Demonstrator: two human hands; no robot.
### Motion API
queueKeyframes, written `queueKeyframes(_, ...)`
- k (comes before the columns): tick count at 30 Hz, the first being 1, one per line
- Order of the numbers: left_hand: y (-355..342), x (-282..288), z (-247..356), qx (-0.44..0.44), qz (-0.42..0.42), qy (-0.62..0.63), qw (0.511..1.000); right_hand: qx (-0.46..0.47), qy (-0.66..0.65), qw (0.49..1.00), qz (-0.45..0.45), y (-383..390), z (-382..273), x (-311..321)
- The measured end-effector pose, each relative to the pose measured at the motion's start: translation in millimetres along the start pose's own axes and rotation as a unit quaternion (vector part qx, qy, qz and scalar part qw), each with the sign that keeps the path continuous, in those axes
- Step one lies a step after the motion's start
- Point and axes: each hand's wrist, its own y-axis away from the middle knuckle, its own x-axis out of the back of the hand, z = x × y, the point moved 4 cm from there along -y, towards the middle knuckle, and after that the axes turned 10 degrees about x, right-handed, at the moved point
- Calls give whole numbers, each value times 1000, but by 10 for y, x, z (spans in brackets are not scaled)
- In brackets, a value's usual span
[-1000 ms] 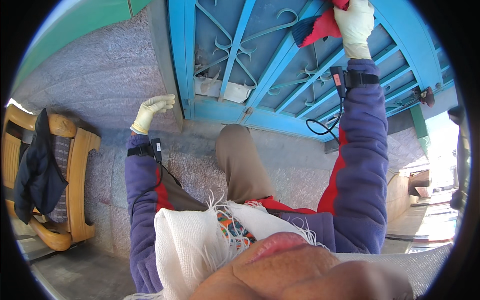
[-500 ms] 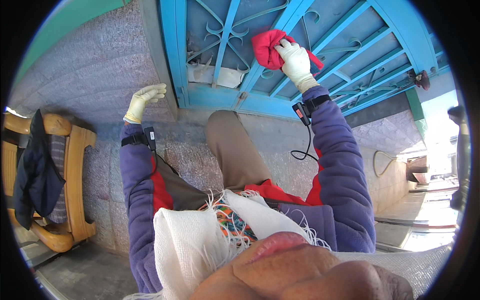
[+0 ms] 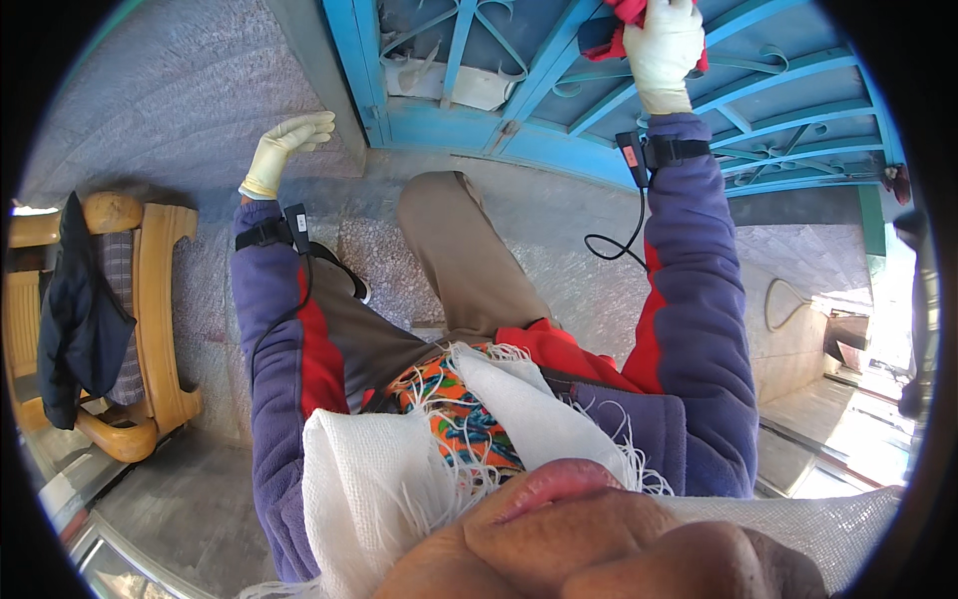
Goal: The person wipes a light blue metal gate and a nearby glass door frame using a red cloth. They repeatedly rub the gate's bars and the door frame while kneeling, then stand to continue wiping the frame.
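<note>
My right hand (image 3: pixel 664 45) in a pale glove grips a red cloth (image 3: pixel 629 12) with a dark section, high against the blue metal door (image 3: pixel 544 75) with scroll bars and grey panels. My left hand (image 3: pixel 289 145), gloved the same, is held out with slightly bent fingers and nothing in it, beside the grey wall edge (image 3: pixel 334 80) left of the door. A torn whitish patch (image 3: pixel 449 82) shows on the lower door panel. Black straps with small devices and cables sit on both my wrists.
A wooden armchair (image 3: pixel 165 309) with a dark garment (image 3: pixel 80 329) draped on it stands at the left. Below the door are a threshold and stone paving (image 3: pixel 369 240). A pale hose loop (image 3: pixel 783 290) lies at the right, near sunlit ground.
My right hand swept down and left with the cloth, then back up to the right. My left hand rose slightly in the picture, and the door sits higher in view.
</note>
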Motion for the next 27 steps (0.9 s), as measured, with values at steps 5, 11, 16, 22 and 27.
queueKeyframes(5,-30,-58,42,11,-2,-9,1000,154,-34,984,-86,673,-539,-564)
queueKeyframes(11,-73,-79,28,13,-8,-26,1000,165,-110,969,-149,1151,-885,-815)
queueKeyframes(16,-78,-19,-9,1,-16,-33,999,141,-128,979,-68,772,-588,-295)
queueKeyframes(22,-68,-3,-19,-23,-27,-53,998,165,-65,975,-134,772,-648,-543)
queueKeyframes(27,-26,-6,-1,-13,-28,-56,998,116,-146,957,-222,1698,-676,-707)
